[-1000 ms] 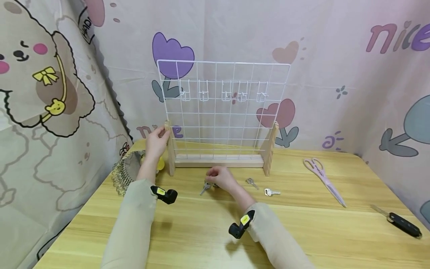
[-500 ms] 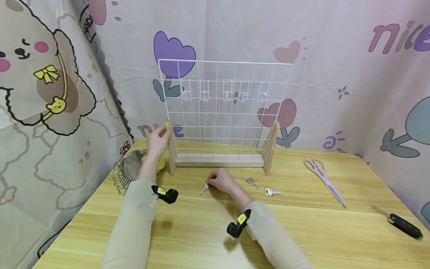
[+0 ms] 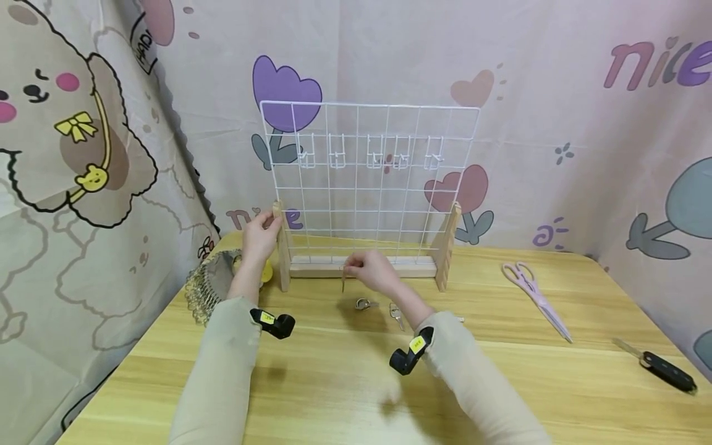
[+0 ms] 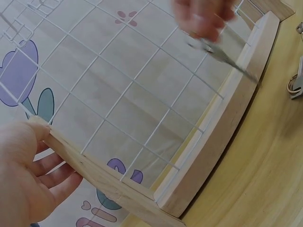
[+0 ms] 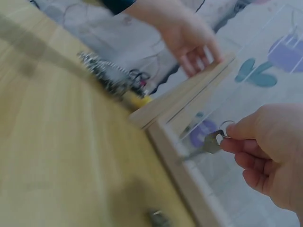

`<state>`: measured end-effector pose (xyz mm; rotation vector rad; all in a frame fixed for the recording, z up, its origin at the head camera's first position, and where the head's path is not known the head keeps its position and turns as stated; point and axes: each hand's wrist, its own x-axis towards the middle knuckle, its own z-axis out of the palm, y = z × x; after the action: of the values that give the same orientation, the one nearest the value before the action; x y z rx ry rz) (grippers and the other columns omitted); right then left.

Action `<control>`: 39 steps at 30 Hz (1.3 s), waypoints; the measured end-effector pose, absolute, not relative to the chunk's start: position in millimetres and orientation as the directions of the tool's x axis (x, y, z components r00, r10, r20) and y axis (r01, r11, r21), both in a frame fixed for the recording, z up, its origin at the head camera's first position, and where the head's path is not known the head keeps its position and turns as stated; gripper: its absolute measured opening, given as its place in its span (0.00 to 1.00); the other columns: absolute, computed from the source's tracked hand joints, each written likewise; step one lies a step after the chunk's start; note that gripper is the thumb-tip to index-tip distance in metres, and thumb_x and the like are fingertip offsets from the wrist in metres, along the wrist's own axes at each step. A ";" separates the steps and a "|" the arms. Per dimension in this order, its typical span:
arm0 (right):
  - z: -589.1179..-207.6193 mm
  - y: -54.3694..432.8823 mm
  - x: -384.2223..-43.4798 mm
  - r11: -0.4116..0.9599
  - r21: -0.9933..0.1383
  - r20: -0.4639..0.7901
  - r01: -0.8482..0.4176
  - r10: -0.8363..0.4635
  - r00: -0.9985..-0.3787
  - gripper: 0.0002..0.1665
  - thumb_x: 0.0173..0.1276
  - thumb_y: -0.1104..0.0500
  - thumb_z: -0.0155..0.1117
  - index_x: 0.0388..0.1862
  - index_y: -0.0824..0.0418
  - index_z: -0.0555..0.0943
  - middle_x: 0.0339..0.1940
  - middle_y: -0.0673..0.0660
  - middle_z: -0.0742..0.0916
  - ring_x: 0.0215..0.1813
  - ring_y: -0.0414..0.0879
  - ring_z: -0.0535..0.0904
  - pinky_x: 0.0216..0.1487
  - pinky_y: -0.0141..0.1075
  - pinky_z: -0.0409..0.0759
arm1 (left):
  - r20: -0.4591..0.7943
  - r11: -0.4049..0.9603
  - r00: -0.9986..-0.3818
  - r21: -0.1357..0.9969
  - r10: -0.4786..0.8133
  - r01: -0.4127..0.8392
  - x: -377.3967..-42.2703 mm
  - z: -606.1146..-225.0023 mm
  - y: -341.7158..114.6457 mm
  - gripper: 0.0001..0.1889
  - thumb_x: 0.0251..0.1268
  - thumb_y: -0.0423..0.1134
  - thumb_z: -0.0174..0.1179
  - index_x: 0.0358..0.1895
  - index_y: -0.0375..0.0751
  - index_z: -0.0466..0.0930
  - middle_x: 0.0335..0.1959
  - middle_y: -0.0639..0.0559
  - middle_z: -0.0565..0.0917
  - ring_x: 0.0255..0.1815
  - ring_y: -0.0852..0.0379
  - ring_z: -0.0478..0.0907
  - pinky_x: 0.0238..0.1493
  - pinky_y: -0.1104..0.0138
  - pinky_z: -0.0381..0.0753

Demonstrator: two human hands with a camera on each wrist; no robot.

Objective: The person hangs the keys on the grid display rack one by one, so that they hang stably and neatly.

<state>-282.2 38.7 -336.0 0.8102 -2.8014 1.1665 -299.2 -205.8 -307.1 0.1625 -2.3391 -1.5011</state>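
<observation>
A white wire grid rack stands in a wooden frame, with several small white hooks (image 3: 375,159) in its upper part. My left hand (image 3: 259,236) holds the frame's left wooden post (image 3: 282,253), thumb on one side and fingers behind. In the right wrist view, my right hand (image 5: 270,151) pinches a metal key (image 5: 210,143) by its small ring, the blade pointing away from the fingers. In the head view, this right hand is raised just before the wooden base bar (image 3: 311,271). Below it lie a ringed key (image 3: 364,304) and another key (image 3: 397,315).
Another key (image 3: 460,319) is mostly hidden by the right forearm. Pink scissors (image 3: 528,287) lie at the right, and a black-handled folding item (image 3: 667,372) farther right. Beside the left forearm stands a metal-fringed grey pouch or basket (image 3: 203,284) with a yellow object (image 3: 267,271).
My right hand has picked up the leftmost key from the table and raised it toward the rack, uncovering the ringed key beneath. My left hand stays on the post.
</observation>
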 end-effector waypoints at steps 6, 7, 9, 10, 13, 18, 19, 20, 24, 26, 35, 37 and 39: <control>-300.6 37.3 -288.9 0.528 -0.705 0.239 -0.474 -0.452 -0.860 0.08 0.66 0.61 0.60 0.36 0.65 0.83 0.28 0.54 0.83 0.28 0.41 0.72 0.29 0.30 0.70 | 0.218 0.427 -0.933 0.901 -0.286 0.079 -299.4 -307.8 -205.9 0.24 0.72 0.42 0.47 0.65 0.32 0.65 0.59 0.36 0.72 0.60 0.43 0.69 0.61 0.58 0.66; -295.0 36.6 -290.3 0.519 -0.706 0.258 -0.482 -0.446 -0.857 0.08 0.66 0.61 0.60 0.36 0.65 0.83 0.28 0.54 0.83 0.28 0.41 0.72 0.28 0.30 0.70 | 0.218 0.428 -0.933 0.900 -0.285 0.080 -299.6 -308.1 -206.1 0.24 0.72 0.42 0.47 0.65 0.32 0.65 0.59 0.36 0.72 0.60 0.43 0.69 0.61 0.58 0.66; -283.5 34.6 -292.6 0.507 -0.708 0.288 -0.491 -0.428 -0.857 0.09 0.66 0.61 0.60 0.36 0.66 0.83 0.28 0.55 0.84 0.28 0.41 0.72 0.28 0.30 0.70 | 0.222 0.429 -0.933 0.899 -0.285 0.083 -300.1 -308.8 -206.5 0.23 0.72 0.42 0.47 0.64 0.32 0.65 0.58 0.36 0.73 0.59 0.43 0.69 0.61 0.58 0.66; -278.0 33.1 -293.5 0.501 -0.708 0.304 -0.498 -0.420 -0.855 0.09 0.66 0.61 0.60 0.36 0.66 0.83 0.29 0.56 0.84 0.28 0.41 0.72 0.28 0.29 0.70 | 0.224 0.432 -0.933 0.898 -0.282 0.085 -300.0 -309.1 -206.7 0.24 0.72 0.42 0.47 0.64 0.32 0.65 0.58 0.35 0.73 0.59 0.43 0.69 0.61 0.58 0.66; -261.7 27.4 -295.2 0.481 -0.710 0.344 -0.514 -0.400 -0.849 0.10 0.67 0.60 0.60 0.37 0.66 0.83 0.29 0.55 0.84 0.27 0.42 0.71 0.27 0.31 0.69 | 0.225 0.430 -0.934 0.899 -0.278 0.089 -299.8 -309.6 -207.2 0.24 0.71 0.42 0.47 0.64 0.31 0.65 0.58 0.35 0.73 0.59 0.43 0.69 0.60 0.58 0.67; -236.2 13.5 -293.3 0.459 -0.695 0.413 -0.553 -0.375 -0.830 0.09 0.67 0.58 0.60 0.37 0.63 0.83 0.29 0.53 0.83 0.28 0.43 0.70 0.28 0.31 0.68 | 0.221 0.411 -0.933 0.907 -0.284 0.089 -300.6 -310.4 -206.9 0.24 0.71 0.42 0.48 0.64 0.32 0.65 0.59 0.36 0.73 0.59 0.43 0.69 0.60 0.58 0.68; -231.8 10.6 -292.4 0.454 -0.692 0.425 -0.560 -0.371 -0.826 0.09 0.66 0.58 0.61 0.37 0.62 0.83 0.29 0.53 0.83 0.29 0.43 0.70 0.28 0.31 0.68 | 0.219 0.409 -0.933 0.908 -0.285 0.088 -301.1 -310.9 -206.9 0.24 0.71 0.43 0.48 0.64 0.32 0.66 0.59 0.36 0.73 0.59 0.43 0.69 0.60 0.58 0.68; -227.5 7.4 -291.1 0.451 -0.690 0.434 -0.566 -0.367 -0.822 0.09 0.66 0.58 0.60 0.37 0.62 0.83 0.29 0.52 0.83 0.29 0.43 0.70 0.29 0.31 0.68 | 0.222 0.409 -0.932 0.908 -0.286 0.090 -301.1 -310.8 -207.2 0.24 0.71 0.43 0.48 0.64 0.32 0.66 0.58 0.36 0.73 0.59 0.43 0.69 0.60 0.58 0.68; -213.4 -5.2 -287.9 0.425 -0.696 0.467 -0.579 -0.345 -0.814 0.08 0.66 0.58 0.61 0.36 0.62 0.83 0.27 0.53 0.82 0.29 0.43 0.70 0.28 0.30 0.68 | 0.221 0.403 -0.933 0.910 -0.284 0.094 -300.8 -310.0 -208.1 0.23 0.71 0.42 0.48 0.64 0.32 0.67 0.58 0.36 0.73 0.59 0.44 0.70 0.59 0.59 0.69; -208.2 -10.5 -287.4 0.417 -0.708 0.470 -0.570 -0.323 -0.821 0.09 0.66 0.57 0.60 0.36 0.61 0.83 0.27 0.53 0.83 0.29 0.42 0.72 0.28 0.30 0.68 | 0.217 0.396 -0.934 0.914 -0.284 0.092 -300.5 -310.1 -206.9 0.23 0.71 0.42 0.48 0.64 0.32 0.66 0.58 0.36 0.73 0.59 0.44 0.69 0.59 0.59 0.68; -188.2 -31.5 -287.7 0.398 -0.741 0.501 -0.541 -0.211 -0.840 0.10 0.67 0.57 0.60 0.39 0.62 0.83 0.28 0.53 0.86 0.31 0.41 0.80 0.29 0.28 0.72 | 0.213 0.384 -0.934 0.919 -0.285 0.092 -298.9 -309.7 -206.2 0.23 0.72 0.41 0.47 0.64 0.31 0.66 0.58 0.35 0.72 0.59 0.44 0.69 0.59 0.59 0.69; -186.1 -35.5 -287.4 0.408 -0.740 0.509 -0.535 -0.181 -0.842 0.10 0.67 0.57 0.60 0.38 0.62 0.83 0.28 0.53 0.86 0.30 0.41 0.80 0.28 0.27 0.72 | 0.214 0.381 -0.935 0.920 -0.282 0.095 -298.3 -309.8 -206.0 0.23 0.72 0.40 0.47 0.64 0.31 0.65 0.58 0.35 0.72 0.59 0.44 0.69 0.59 0.59 0.69; -184.5 -39.4 -287.2 0.419 -0.736 0.520 -0.532 -0.152 -0.840 0.10 0.67 0.57 0.59 0.38 0.61 0.83 0.27 0.52 0.86 0.29 0.39 0.80 0.27 0.26 0.73 | 0.216 0.384 -0.935 0.918 -0.281 0.097 -298.3 -310.1 -206.2 0.23 0.72 0.41 0.47 0.64 0.30 0.65 0.58 0.35 0.72 0.59 0.44 0.69 0.59 0.59 0.69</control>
<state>-287.2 -39.4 -184.5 0.5850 -2.3043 1.3967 -298.3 -206.2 -310.1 0.1611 -2.3112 -1.5679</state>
